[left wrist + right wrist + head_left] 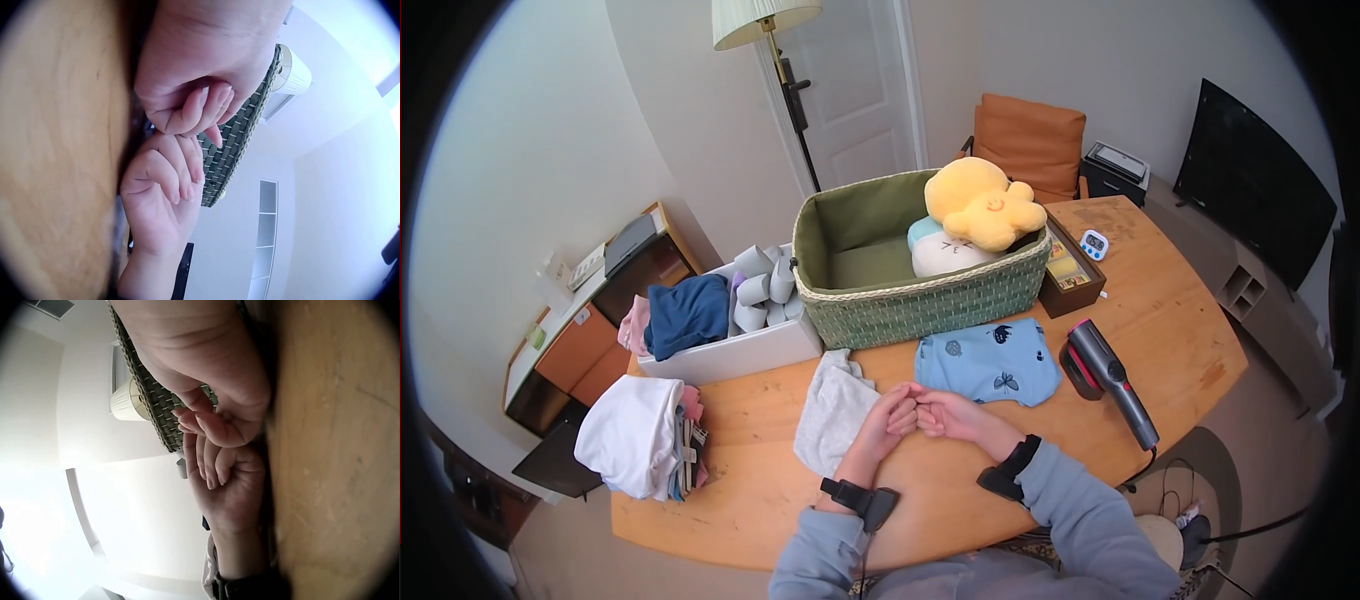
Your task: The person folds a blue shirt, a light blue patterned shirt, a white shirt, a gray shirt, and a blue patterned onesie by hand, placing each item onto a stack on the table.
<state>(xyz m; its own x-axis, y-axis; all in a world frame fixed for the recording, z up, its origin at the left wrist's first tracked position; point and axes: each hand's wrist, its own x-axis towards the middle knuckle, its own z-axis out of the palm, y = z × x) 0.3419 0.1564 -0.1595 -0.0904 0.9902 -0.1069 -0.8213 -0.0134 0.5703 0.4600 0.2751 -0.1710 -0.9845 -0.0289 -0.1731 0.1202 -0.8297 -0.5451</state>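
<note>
My left hand (pixel 888 420) and right hand (pixel 952 416) rest together at the front of the wooden table (pixel 960 510), fingertips meeting. Both wrist views show the fingers of the left hand (pixel 200 81) and the right hand (pixel 159 194) loosely curled, with nothing held. Beside the left hand lies a crumpled light grey cloth (pixel 830 410), partly under the forearm. Just beyond the right hand is a folded blue garment (pixel 988 362) with dark printed figures. A dark grey and pink handheld garment steamer (pixel 1112 380) lies to the right.
A green woven basket (pixel 920 318) with a yellow plush toy (pixel 985 205) and a white plush toy (pixel 945 255) stands at the back. Left of it, a white box (pixel 740 358) holds clothes and grey rolls. Folded clothes (pixel 635 435) are stacked at left. A timer (pixel 1093 245) sits back right.
</note>
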